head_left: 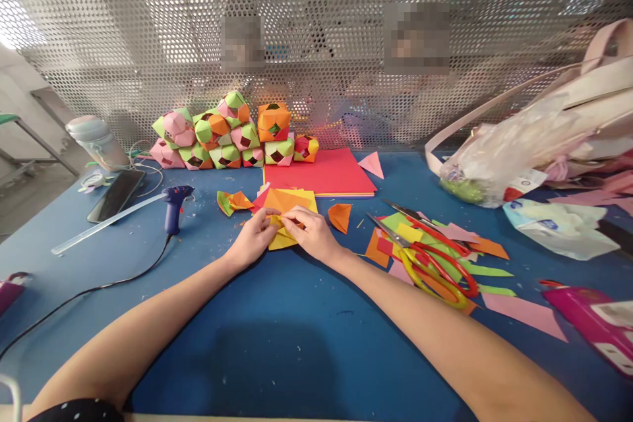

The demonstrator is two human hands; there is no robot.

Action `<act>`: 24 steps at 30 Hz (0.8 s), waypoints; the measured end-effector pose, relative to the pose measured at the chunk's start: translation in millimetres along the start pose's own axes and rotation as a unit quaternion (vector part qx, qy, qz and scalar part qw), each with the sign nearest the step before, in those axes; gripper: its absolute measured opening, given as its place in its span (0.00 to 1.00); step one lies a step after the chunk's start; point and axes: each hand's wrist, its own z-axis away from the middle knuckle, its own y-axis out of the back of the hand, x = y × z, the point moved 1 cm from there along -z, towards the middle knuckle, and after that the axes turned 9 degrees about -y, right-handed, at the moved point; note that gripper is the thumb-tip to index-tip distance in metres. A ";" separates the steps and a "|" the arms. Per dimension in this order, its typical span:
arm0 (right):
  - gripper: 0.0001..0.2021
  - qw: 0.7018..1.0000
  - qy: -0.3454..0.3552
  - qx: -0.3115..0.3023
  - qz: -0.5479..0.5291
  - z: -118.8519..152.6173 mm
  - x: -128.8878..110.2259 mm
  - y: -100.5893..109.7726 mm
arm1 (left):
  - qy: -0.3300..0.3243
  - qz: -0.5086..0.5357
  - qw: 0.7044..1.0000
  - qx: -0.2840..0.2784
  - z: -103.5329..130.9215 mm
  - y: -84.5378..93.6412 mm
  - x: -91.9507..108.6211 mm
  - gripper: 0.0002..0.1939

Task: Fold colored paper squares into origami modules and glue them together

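My left hand (256, 236) and my right hand (309, 229) meet at the middle of the blue table, fingers pinched together on a piece of folded yellow paper (283, 240). The fingertips partly hide its folds. Just beyond it lie flat orange paper (285, 198) and a yellow sheet (310, 198). To the left of my hands sits a folded green and orange paper piece (232, 202). On the right, close to my right hand, is a folded orange piece (340, 217).
Folded paper balls (211, 130) are stacked against the perforated metal screen (336, 33), beside red sheets (316, 171). Left: a glue gun (174, 211), glue stick (109, 223), phone (116, 196) and cup (96, 142). Right: scissors (435, 264) on paper scraps, a bag (583, 105) and pink stapler-like object (588, 323).
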 end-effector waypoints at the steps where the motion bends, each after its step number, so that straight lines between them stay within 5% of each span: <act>1: 0.10 1.000 -0.004 0.001 -0.002 -0.6 0.5 -0.1 | 0.004 0.011 1.000 0.000 -0.3 0.1 -0.1 0.12; 10: 0.10 0.999 -0.032 0.001 -0.015 -1.7 1.6 1.0 | 0.052 0.105 0.993 0.010 -1.5 -2.3 -1.5 0.15; 19: 0.08 0.998 -0.060 -0.011 -0.025 -2.7 7.0 -0.2 | 0.046 0.171 0.979 0.103 -7.2 1.1 -6.5 0.06; 24: 0.12 0.997 -0.071 0.010 -0.020 -4.5 14.1 -0.6 | 0.049 0.167 0.979 0.103 -7.3 1.0 -9.0 0.08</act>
